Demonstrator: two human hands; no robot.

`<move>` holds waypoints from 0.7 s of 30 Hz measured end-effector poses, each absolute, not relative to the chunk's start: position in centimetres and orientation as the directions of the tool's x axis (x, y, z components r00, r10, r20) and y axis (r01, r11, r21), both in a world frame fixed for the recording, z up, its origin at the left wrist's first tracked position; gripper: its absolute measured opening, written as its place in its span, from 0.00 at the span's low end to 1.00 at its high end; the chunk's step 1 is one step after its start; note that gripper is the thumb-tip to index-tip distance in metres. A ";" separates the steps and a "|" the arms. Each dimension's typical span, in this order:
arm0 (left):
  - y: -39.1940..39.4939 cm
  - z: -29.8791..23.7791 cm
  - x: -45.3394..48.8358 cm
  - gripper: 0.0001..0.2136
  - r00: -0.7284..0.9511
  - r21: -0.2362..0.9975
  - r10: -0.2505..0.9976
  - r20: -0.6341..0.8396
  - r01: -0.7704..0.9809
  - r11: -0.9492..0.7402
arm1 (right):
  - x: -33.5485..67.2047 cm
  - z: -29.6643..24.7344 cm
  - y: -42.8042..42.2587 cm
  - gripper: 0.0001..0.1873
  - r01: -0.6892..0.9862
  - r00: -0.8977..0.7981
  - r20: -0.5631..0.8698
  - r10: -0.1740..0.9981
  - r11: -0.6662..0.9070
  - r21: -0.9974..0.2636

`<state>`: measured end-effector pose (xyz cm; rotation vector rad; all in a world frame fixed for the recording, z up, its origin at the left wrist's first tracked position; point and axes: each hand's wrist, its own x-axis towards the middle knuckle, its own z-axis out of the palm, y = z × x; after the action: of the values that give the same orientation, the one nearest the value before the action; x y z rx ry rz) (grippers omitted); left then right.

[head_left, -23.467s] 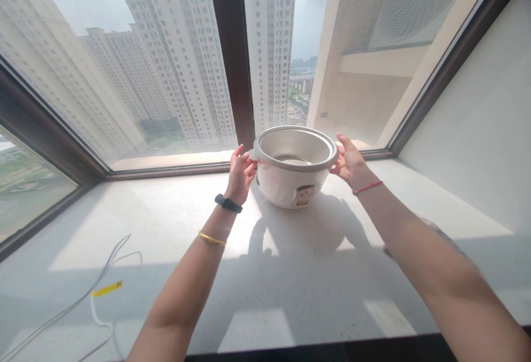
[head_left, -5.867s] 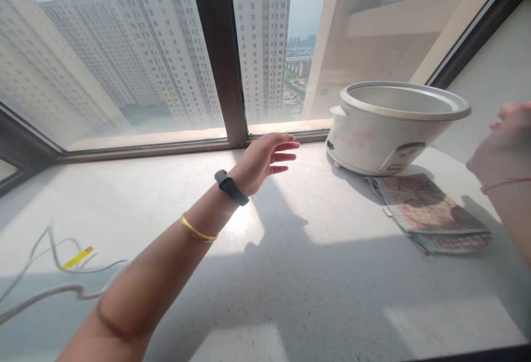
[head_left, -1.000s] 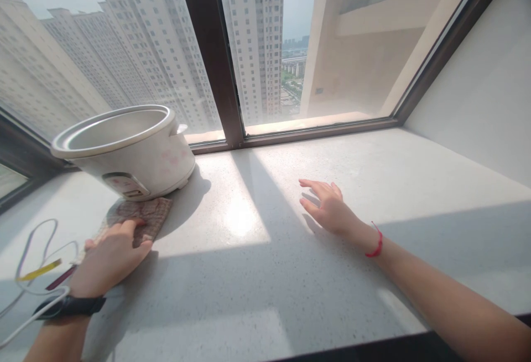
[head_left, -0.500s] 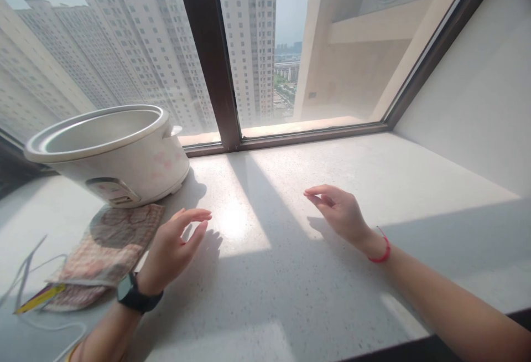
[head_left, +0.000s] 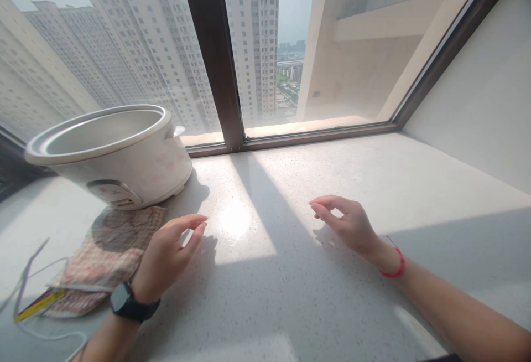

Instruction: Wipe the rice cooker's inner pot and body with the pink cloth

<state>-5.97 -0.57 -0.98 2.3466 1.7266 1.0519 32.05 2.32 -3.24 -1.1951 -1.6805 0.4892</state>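
Observation:
A white rice cooker body [head_left: 112, 154] without a lid stands at the left on a pale stone window ledge [head_left: 315, 163]. A folded patterned cloth [head_left: 105, 251] lies in front of it, its far end under the cooker's shadow. My left hand [head_left: 168, 254] hovers just right of the cloth, fingers loosely curved and apart, holding nothing. My right hand [head_left: 346, 223] hovers over the middle of the ledge, fingers relaxed and apart, also empty. A black watch is on my left wrist and a red string on my right.
A white cable with a yellow tag [head_left: 37, 306] lies at the near left, beside the cloth. A dark window frame [head_left: 215, 63] rises behind the ledge, with tall buildings beyond the glass. A white wall [head_left: 477, 91] closes the right side.
One second ago my left hand pressed on the cloth; it has lifted off and moved right. My right hand rose from the ledge and drew slightly toward me.

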 end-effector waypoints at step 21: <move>-1.1 -0.7 -5.4 0.11 0.197 0.397 0.837 0.511 0.809 -0.433 | 32.7 -4.0 3.3 0.11 0.502 0.118 0.452 0.884 0.340 -0.796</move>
<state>-5.45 -1.07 -0.73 2.3998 1.6508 1.0665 32.72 3.29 -3.96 -1.3069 -1.5328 0.4481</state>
